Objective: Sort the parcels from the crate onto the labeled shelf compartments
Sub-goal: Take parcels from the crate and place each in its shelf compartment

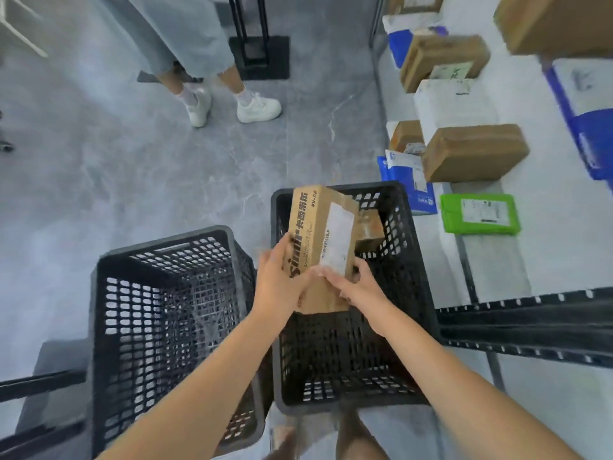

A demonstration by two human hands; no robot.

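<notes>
two hands hold one cardboard box [320, 240] over the opening of the right crate [421, 260]. the left hand [277, 283] wraps its fingers round the printed side, and the right hand [360, 288] curls onto the labelled face near the lower corner. each grip is closed on the box. the box is tilted on end, and its height above the rim cannot be told.

to do the step well, keep the white label facing up for reading and support the lower end. clear the rim before swinging right.

a smaller brown parcel [371, 229] lies inside the same crate by the far wall. the left crate [159, 293] stands just beside.

a black perforated shelf rail [530, 322] projects near the right forearm and is judged the likeliest snag. beyond it the shelf [547, 227] carries a green mailer [479, 214] and a brown carton [474, 152]. bare room shows to the right of the mailer. compartment labels are not legible.

a second person [185, 44] stands on open floor, well apart.
</notes>
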